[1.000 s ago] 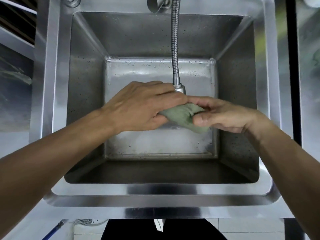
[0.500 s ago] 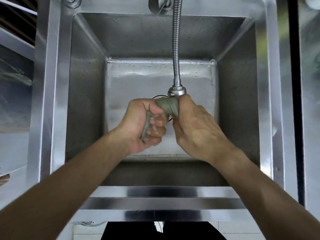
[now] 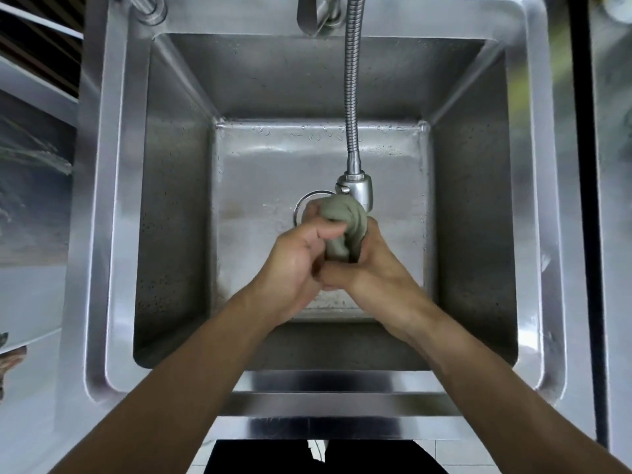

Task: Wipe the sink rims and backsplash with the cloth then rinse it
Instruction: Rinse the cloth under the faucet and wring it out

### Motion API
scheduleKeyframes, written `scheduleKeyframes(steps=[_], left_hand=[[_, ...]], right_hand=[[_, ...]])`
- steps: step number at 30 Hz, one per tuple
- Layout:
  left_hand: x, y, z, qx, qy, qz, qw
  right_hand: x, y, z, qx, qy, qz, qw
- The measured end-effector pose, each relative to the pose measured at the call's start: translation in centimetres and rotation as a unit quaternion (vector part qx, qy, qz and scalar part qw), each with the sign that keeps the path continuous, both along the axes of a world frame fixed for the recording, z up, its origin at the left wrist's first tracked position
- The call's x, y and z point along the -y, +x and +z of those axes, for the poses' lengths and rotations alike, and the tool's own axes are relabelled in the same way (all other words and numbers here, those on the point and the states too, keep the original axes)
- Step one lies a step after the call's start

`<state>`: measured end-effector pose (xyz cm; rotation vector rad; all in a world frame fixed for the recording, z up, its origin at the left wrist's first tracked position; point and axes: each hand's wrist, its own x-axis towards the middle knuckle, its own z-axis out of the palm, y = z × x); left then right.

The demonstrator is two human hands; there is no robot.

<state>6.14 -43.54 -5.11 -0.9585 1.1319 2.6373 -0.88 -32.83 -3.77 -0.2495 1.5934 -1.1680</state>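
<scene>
A grey-green cloth [image 3: 343,227] is bunched into a tight wad over the middle of the deep steel sink [image 3: 171,206]. My left hand [image 3: 297,258] and my right hand [image 3: 372,265] press together around it, fingers interlocked at the bottom. The cloth's top bulges out between them. It sits directly below the head of the flexible faucet [image 3: 357,189]. I see no clear water stream. The sink's wide front rim [image 3: 325,381] lies under my forearms.
The faucet hose [image 3: 352,80] hangs down from the back rim. A round drain [image 3: 304,203] shows partly behind my left hand. A pipe fitting [image 3: 150,8] stands at the back left corner. Steel counter surfaces flank the sink.
The cloth went from loosely held between both hands to twisted, then squeezed into a wad. My hands have closed together around it below the faucet head.
</scene>
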Motion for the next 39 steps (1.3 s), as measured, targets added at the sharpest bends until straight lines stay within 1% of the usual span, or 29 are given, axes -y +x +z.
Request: scheduleKeyframes(steps=[2,3,4,5,6,7,8,10,12,14,15,17,18,19,20,21,22,23,24,25,26,29,32,33,35,36,37,38,39], left_hand=[[0.0,1.0,-0.1,-0.01,-0.018,-0.048,0.999],[0.6,1.6,0.0,-0.013,-0.017,-0.072,0.997],[1.7,2.2,0.0,-0.007,-0.001,-0.095,0.995],[2.9,2.7,-0.2,0.009,0.032,-0.119,0.992],[4.2,3.0,-0.5,0.027,0.065,-0.154,0.986],[5.2,3.0,-0.7,0.04,0.087,-0.207,0.974],[5.8,2.7,-1.0,0.042,0.094,-0.277,0.955],[5.8,1.5,-1.5,0.022,0.085,-0.416,0.905],[5.8,0.0,-1.8,0.02,0.094,-0.48,0.872],[6.3,-1.3,-1.9,0.048,0.097,-0.497,0.861],[6.5,-1.8,-1.8,0.057,0.078,-0.51,0.855],[6.5,-2.3,-1.5,0.077,0.016,-0.547,0.833],[6.2,-2.5,-1.4,0.096,-0.035,-0.56,0.822],[5.7,-2.8,-1.3,0.119,-0.105,-0.562,0.812],[5.1,-3.0,-1.4,0.137,-0.192,-0.556,0.797],[4.5,-3.3,-1.4,0.145,-0.288,-0.555,0.767],[4.0,-3.5,-1.3,0.142,-0.389,-0.561,0.717],[3.6,-3.6,-1.1,0.137,-0.484,-0.564,0.655],[3.4,-3.5,-1.0,0.139,-0.558,-0.555,0.6],[3.4,-3.3,-0.9,0.143,-0.611,-0.542,0.559],[3.4,-3.0,-1.0,0.145,-0.651,-0.527,0.526],[3.5,-2.0,-1.9,0.113,-0.736,-0.499,0.444],[3.7,-1.1,-2.7,0.085,-0.774,-0.49,0.392],[3.7,-0.8,-3.2,0.064,-0.783,-0.489,0.378],[3.8,-0.2,-4.3,0.032,-0.796,-0.501,0.339],[3.8,0.2,-5.1,0.011,-0.812,-0.485,0.325],[3.8,0.5,-5.6,-0.01,-0.826,-0.466,0.318],[3.8,0.5,-5.7,-0.027,-0.835,-0.45,0.316],[3.7,0.6,-5.6,-0.035,-0.831,-0.443,0.335]], right_hand=[[-0.3,-0.7,0.2,-0.023,-0.014,0.028,0.999],[-0.6,-1.0,0.4,-0.051,-0.011,0.061,0.997],[-1.0,-1.4,0.6,-0.113,0.002,0.108,0.988],[-1.5,-1.9,0.6,-0.217,0.024,0.174,0.96],[-1.9,-2.2,0.3,-0.327,0.04,0.24,0.913],[-2.1,-2.4,0.0,-0.419,0.032,0.285,0.862],[-2.0,-2.3,-0.2,-0.481,0.004,0.316,0.818],[-1.3,-2.6,-0.4,-0.557,-0.034,0.358,0.749],[-0.5,-3.3,-0.6,-0.612,-0.037,0.383,0.691],[0.3,-3.9,-0.9,-0.629,-0.029,0.387,0.673],[0.5,-4.0,-1.3,-0.639,-0.024,0.39,0.663],[0.8,-3.9,-1.5,-0.662,0.0,0.408,0.628],[1.1,-3.7,-1.5,-0.666,0.03,0.424,0.613],[1.5,-3.5,-1.3,-0.656,0.071,0.441,0.608],[1.9,-3.2,-1.3,-0.636,0.113,0.452,0.615],[2.2,-3.0,-1.3,-0.608,0.15,0.46,0.63],[2.6,-2.8,-1.3,-0.584,0.176,0.455,0.649],[3.0,-2.7,-1.5,-0.565,0.199,0.445,0.666],[3.4,-2.6,-1.5,-0.55,0.218,0.431,0.682],[3.8,-2.5,-1.5,-0.532,0.232,0.416,0.7],[4.0,-2.5,-1.5,-0.508,0.243,0.403,0.721],[4.3,-2.1,-1.7,-0.389,0.271,0.36,0.804],[4.4,-1.8,-2.3,-0.258,0.266,0.314,0.874],[4.3,-1.9,-2.6,-0.216,0.261,0.312,0.888],[4.0,-1.8,-2.9,-0.123,0.272,0.319,0.899],[3.9,-1.8,-3.1,-0.074,0.279,0.315,0.904],[3.7,-1.6,-3.6,-0.042,0.279,0.304,0.91],[3.5,-1.5,-3.9,-0.031,0.273,0.293,0.916],[3.3,-1.4,-4.3,-0.048,0.261,0.282,0.922]])
